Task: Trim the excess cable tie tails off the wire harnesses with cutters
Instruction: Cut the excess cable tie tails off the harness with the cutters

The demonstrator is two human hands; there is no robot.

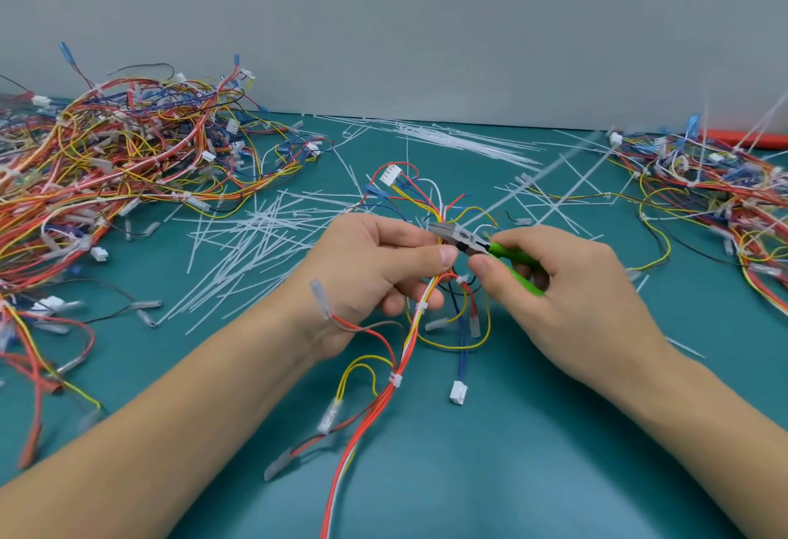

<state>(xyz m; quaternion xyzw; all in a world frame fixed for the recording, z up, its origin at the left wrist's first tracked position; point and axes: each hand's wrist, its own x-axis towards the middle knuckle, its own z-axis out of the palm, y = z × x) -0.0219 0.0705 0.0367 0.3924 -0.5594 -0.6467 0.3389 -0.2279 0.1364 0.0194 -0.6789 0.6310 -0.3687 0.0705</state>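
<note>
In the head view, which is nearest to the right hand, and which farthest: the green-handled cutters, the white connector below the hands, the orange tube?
From the right hand:
1. Green-handled cutters, held in it.
2. White connector, lower left on the mat.
3. Orange tube, far right by the wall.

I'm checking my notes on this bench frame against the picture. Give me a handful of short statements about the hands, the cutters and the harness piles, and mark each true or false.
1. The right hand grips green-handled cutters. True.
2. The left hand lies flat and open on the mat. False: it holds the wire harness in curled fingers, above the teal mat.
3. Loose white cable tie tails lie scattered on the mat behind the hands. True.
4. Only one pile of harnesses is on the table. False: there is a pile at the left and another at the right.
5. The cutters' handles are red. False: they are green.
</note>
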